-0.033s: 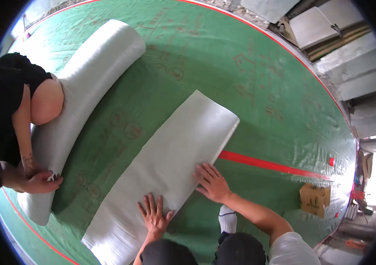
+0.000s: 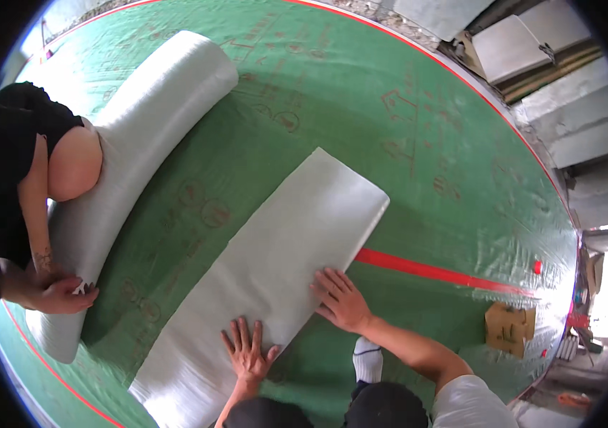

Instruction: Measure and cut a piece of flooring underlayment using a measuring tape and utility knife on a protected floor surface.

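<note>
A folded length of whitish-silver sheeting [image 2: 275,235] lies flat on a green film-covered floor [image 2: 418,328]. My left hand [image 2: 248,351] presses on it near its lower part, palm down with fingers spread. Along its right edge rests my right hand [image 2: 342,299], fingers stretched out and lying flat on the sheet. Neither hand grips anything. To the left, a large roll of the same-looking sheeting [image 2: 150,121] lies on the floor. A co-worker's hands [image 2: 65,294] are at the near end of that roll, with a small white thing at their fingers.
A co-worker in black [image 2: 18,164] kneels against the roll at the left. Red tape [image 2: 432,267] runs across the floor from the sheet's right edge. An open cardboard box [image 2: 509,329] and a small red tape roll [image 2: 537,267] sit at the right. Grey panels [image 2: 514,46] lean beyond the floor's edge.
</note>
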Demonstrator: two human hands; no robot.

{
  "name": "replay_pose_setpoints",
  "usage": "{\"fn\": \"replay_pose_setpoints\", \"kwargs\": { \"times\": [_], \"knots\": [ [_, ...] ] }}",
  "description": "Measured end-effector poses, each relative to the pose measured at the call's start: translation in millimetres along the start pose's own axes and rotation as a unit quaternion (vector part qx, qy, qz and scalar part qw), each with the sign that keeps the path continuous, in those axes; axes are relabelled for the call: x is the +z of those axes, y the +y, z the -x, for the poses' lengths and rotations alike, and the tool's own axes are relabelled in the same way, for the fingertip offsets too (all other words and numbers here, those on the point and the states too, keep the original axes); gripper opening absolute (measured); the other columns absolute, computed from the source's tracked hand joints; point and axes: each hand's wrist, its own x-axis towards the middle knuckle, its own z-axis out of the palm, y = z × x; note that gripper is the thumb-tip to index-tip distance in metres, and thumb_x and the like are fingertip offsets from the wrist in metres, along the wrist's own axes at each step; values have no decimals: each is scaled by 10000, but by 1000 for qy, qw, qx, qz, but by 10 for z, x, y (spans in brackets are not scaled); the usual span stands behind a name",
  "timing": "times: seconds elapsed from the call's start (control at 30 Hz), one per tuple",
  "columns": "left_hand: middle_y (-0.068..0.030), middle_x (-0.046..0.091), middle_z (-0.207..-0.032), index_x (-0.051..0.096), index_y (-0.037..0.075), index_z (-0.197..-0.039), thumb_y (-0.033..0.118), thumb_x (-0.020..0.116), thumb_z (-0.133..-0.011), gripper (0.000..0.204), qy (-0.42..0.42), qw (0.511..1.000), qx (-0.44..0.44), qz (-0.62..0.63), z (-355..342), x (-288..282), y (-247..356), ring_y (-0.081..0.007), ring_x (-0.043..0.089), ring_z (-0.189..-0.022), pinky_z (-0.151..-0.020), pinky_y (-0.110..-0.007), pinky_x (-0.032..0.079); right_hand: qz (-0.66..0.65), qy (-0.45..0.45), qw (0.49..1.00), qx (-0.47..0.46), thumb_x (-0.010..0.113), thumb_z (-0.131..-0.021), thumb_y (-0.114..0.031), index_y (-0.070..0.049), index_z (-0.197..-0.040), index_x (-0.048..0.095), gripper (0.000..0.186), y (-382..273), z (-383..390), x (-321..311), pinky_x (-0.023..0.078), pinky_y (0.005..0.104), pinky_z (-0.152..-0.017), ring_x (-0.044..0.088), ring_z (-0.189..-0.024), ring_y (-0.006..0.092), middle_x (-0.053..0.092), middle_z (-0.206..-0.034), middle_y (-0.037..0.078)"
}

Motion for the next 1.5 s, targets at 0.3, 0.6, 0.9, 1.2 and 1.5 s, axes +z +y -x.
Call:
{"fn": "replay_pose_setpoints", "kwargs": {
  "times": [0.3, 0.6, 0.9, 1.2, 1.5],
  "knots": [
    [-255, 293, -1862, 515, 138, -1723, 758, 560, -1053, 913, -15, 999, -5, 48, -4, -66, 55, -490, 206, -1740, -1367, -775, 54, 24, 192, 964, 182, 790, -1042, -393, -68, -1344, 774, 444, 2023, -1571, -1039, 538, 510, -1075, 717, -1224, 387, 762, -1326, 183],
    [-212, 297, -1872, 448, 136, -1756, 475, 661, -1101, 768, 81, 994, -63, 41, 31, -187, 37, -409, 214, -1755, -1420, -639, 116, -275, -31, 923, 268, 874, -1017, -343, 102, -1409, 731, 610, 2731, -2081, -1083, 599, 378, -1014, 757, -1161, 253, 809, -1296, 221],
    [-219, 591, -1638, 541, 61, -1656, 236, 776, -999, 720, 262, 941, -213, -7, -180, -469, -1638, -436, 528, -1524, -1301, -551, 388, -367, -112, 861, 333, 889, -983, -228, 100, -1393, 738, 547, 3127, -2509, -824, 621, 418, -940, 769, -1074, 263, 812, -1222, 183],
    [-177, 660, -1479, 740, 109, -1390, 276, 810, -1008, 423, 242, 944, -223, -27, -318, -614, -1621, -405, 587, -1402, -1212, -529, 458, -217, -45, 937, 269, 836, -950, -142, 51, -1112, 814, 254, 3470, -2558, -725, 538, 356, -745, 647, -827, 144, 757, -924, 49],
    [-124, 664, -1302, 753, 128, -1244, 343, 836, -976, 354, 274, 936, -222, -1, -140, -861, -1806, -371, 600, -1317, -1171, -509, 472, -221, -63, 950, 214, 829, -1054, -278, 58, -1118, 784, 346, 3808, -2684, -367, 522, 328, -848, 611, -906, 135, 748, -976, 36]
  ]
}}
